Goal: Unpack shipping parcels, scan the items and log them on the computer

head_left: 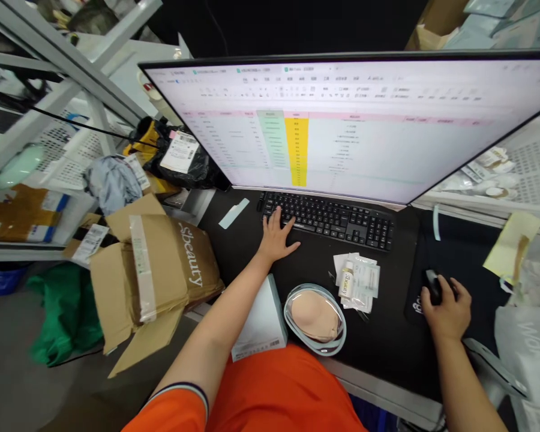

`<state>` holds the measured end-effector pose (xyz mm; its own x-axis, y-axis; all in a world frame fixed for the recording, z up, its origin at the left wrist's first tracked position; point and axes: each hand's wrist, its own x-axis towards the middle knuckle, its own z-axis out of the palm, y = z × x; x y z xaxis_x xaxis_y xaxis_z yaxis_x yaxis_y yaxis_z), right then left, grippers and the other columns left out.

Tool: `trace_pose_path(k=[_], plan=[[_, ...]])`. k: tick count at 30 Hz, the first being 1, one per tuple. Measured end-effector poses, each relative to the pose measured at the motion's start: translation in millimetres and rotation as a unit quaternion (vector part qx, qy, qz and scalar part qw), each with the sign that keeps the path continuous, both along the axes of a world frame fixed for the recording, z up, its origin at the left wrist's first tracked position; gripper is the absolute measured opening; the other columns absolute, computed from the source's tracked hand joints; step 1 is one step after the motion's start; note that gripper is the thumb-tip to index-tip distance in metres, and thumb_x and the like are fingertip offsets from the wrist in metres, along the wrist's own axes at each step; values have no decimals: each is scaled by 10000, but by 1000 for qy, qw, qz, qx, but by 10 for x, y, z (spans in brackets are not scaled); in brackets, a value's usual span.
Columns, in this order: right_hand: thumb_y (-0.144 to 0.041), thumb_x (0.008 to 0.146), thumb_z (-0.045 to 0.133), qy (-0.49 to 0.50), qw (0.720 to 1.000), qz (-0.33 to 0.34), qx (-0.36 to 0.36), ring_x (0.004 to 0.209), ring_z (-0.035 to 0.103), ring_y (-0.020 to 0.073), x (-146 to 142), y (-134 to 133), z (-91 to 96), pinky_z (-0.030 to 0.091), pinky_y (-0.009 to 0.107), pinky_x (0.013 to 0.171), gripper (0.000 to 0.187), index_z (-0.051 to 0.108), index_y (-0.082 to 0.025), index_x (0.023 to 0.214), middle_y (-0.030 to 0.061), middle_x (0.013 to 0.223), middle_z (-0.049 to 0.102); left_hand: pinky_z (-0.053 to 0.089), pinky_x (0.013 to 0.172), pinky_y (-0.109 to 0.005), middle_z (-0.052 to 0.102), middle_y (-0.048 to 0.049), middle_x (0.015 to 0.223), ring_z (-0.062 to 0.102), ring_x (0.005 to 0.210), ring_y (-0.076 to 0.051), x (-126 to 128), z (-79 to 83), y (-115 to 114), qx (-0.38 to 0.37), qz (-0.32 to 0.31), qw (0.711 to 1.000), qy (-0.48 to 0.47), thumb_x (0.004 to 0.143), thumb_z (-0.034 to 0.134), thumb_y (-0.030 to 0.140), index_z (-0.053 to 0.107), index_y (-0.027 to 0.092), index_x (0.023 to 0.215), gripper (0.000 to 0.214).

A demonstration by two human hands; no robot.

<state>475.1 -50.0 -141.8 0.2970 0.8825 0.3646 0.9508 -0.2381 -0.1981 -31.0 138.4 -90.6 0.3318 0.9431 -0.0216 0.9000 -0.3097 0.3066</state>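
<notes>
My left hand [276, 237] rests at the left end of a black keyboard [337, 221], fingers spread, fingertips on or just over the lower keys. My right hand [447, 306] is curled over a black computer mouse [433, 287], which it partly hides, on a dark mouse pad [468, 258]. Behind the keyboard a wide monitor [364, 144] shows a spreadsheet with green and yellow columns. Between my hands lie small clear packets with a little bottle [347, 279]. Closer to me sits an oval case [317, 348] holding a beige moulded cup, beside a pale blue box [261, 324].
An open cardboard box [166, 264] stands left of the desk [387, 336]. Black-wrapped parcels [184, 156] and a metal rack [67, 90] are behind it. White plastic bags [528, 342] crowd the right side, near a yellow paper [513, 246] and a white basket [533, 156].
</notes>
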Motion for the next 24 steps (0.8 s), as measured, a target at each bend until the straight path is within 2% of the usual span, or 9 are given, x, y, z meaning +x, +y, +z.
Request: trace_pose_path(k=[5,10,15,19,22,24], plan=[[-443,894,620,0,1000,12,-9,1275,547,353,-57,49,104,500,505,1020,519,629,-143,1317,202,1395,542,75,1234,-679,-79,-194,1738,59,1587,-470,24,-49,14,23,19,999,-20,923,620,546,481,196,1535,718],[-444,901,583,6,999,-3,-32,1301,521,339,-89,55,151,479,487,1048,541,587,-128,1340,203,1410,503,92,1247,-666,-21,-161,1748,56,1597,-438,-3,-39,10,40,15,998,-38,941,603,506,488,215,1527,664],[-436,885,581,24,999,-11,-42,1295,521,359,-122,53,193,472,517,1043,583,547,-114,1370,222,1420,490,143,1253,-659,66,-185,1740,96,1597,-425,2,100,17,30,17,999,-40,951,593,431,517,180,1491,600],[-436,877,577,27,999,-11,-31,1293,513,382,-142,59,212,472,544,1025,623,516,-92,1393,244,1418,497,193,1251,-655,100,-218,1726,136,1587,-437,47,246,-22,27,18,999,-35,911,640,304,561,138,1415,537],[-438,878,564,15,1000,-9,-14,1285,513,388,-113,52,201,450,553,1033,614,530,-78,1374,253,1395,519,259,1245,-630,148,-237,1704,189,1572,-438,76,378,-159,41,36,997,-50,894,640,228,615,115,1305,427],[-441,880,557,2,1000,-2,1,1260,524,390,-87,46,199,434,557,1030,594,551,-75,1347,254,1359,549,313,1230,-615,205,-244,1675,244,1552,-433,85,479,-335,50,55,994,-75,899,635,224,636,113,1245,363]])
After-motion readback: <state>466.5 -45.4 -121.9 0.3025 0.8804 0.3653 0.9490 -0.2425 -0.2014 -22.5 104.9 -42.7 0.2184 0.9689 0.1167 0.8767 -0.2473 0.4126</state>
